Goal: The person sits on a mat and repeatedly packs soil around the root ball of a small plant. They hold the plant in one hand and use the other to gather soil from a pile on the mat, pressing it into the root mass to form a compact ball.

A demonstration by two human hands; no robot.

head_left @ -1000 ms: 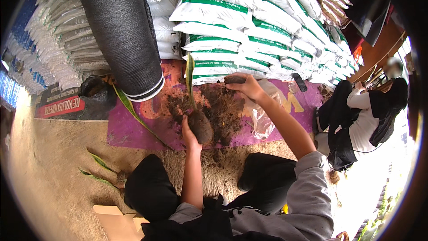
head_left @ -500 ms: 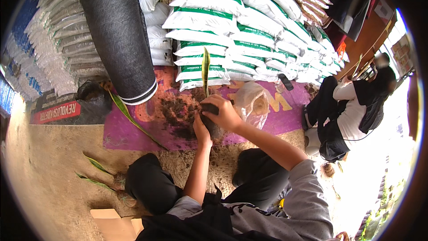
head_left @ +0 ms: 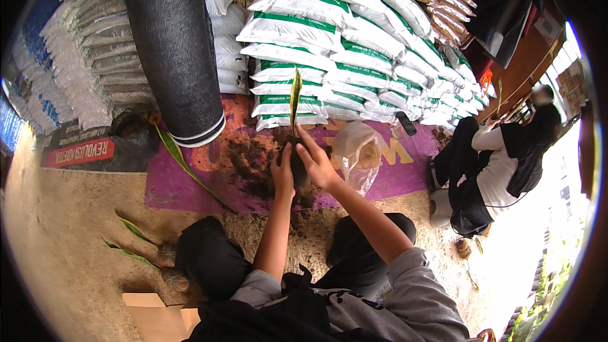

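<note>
My left hand (head_left: 283, 172) and right hand (head_left: 316, 161) partly hide the root ball (head_left: 299, 170); the top edge cuts the roll (head_left: 174, 50), the bottom the cardboard (head_left: 152, 316).

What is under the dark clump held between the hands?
Around the dark clump, loose soil lies scattered on a purple sheet. The patch directly beneath is covered by the clump, left hand and right hand, so it cannot be seen.

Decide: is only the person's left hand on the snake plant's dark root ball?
No, the left hand and right hand both cup the dark root ball, from opposite sides.
</note>
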